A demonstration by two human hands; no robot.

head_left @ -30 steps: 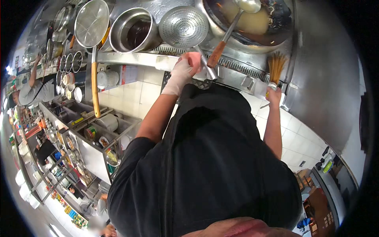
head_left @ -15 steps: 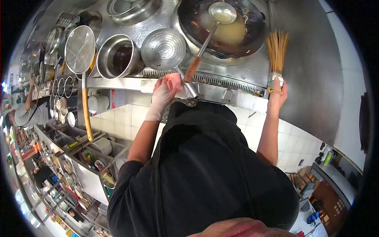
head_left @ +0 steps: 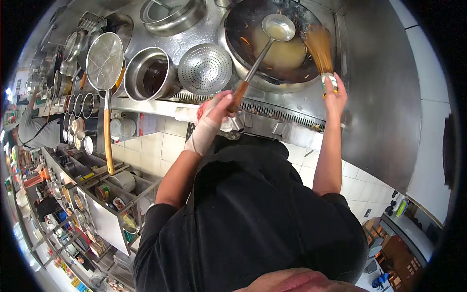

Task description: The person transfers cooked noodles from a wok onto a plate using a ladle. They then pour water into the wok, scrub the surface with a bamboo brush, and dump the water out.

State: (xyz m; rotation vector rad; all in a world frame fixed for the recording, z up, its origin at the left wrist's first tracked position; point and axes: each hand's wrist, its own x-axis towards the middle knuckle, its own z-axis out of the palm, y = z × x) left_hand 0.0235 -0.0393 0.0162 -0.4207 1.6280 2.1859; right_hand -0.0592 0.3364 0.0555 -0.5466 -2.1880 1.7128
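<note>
My right hand (head_left: 334, 92) grips the white-wrapped handle of a bamboo brush (head_left: 319, 48), whose bristles are blurred over the right side of the wok (head_left: 243, 46). Cloudy liquid (head_left: 287, 52) and food scraps lie in the wok. A ladle (head_left: 278, 27) rests across it, its bowl over the liquid and its wooden handle pointing toward me. My left hand (head_left: 214, 114), in a clear glove, is closed around a pink cloth (head_left: 201, 109) at the stove's front edge, beside the end of the ladle handle. Whether those fingers also touch the handle is unclear.
A perforated skimmer (head_left: 205, 68) and a steel pot (head_left: 148, 74) with dark liquid stand left of the wok. A mesh strainer (head_left: 105, 62) hangs over the front edge. Another pot (head_left: 172, 17) is behind. Sinks (head_left: 104, 180) are at left; a person (head_left: 41, 131) stands farther off.
The brush has moved left from beside the wok to over it, with my right hand. My left hand has shifted right with the pink cloth, up to the ladle handle's end.
</note>
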